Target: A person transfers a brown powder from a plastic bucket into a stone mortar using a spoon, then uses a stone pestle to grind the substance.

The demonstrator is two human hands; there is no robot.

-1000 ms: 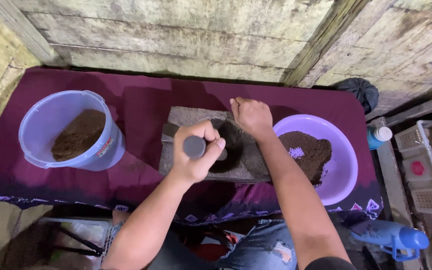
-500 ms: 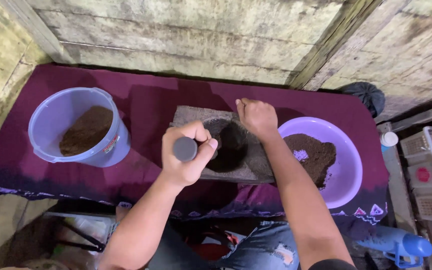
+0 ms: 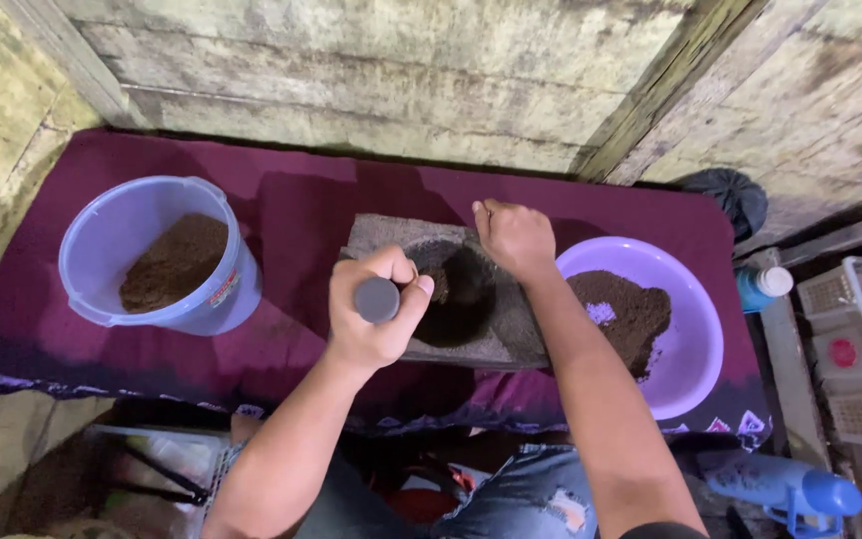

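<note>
The left hand [image 3: 376,309] has its fingers closed in a fist around a dark pestle [image 3: 378,298], whose round butt end faces the camera and whose lower end reaches into the hollow of the stone mortar [image 3: 456,294]. The mortar sits mid-bench on the purple cloth [image 3: 291,215], near the front edge. The right hand [image 3: 514,238] rests on the mortar's far rim, fingers curled shut on the stone, very close to the hollow.

Risks, as I judge them: a stroke that skids off line could strike the right hand's knuckles, because they lie just beside the grinding hollow. A hard push could slide the stone on the cloth toward the front edge. Dark powder could spill over the low rim onto the cloth rather than the lilac basin [image 3: 695,344] at the right end. The blue bucket [image 3: 152,255] of brown powder at the left end stands well apart.
</note>
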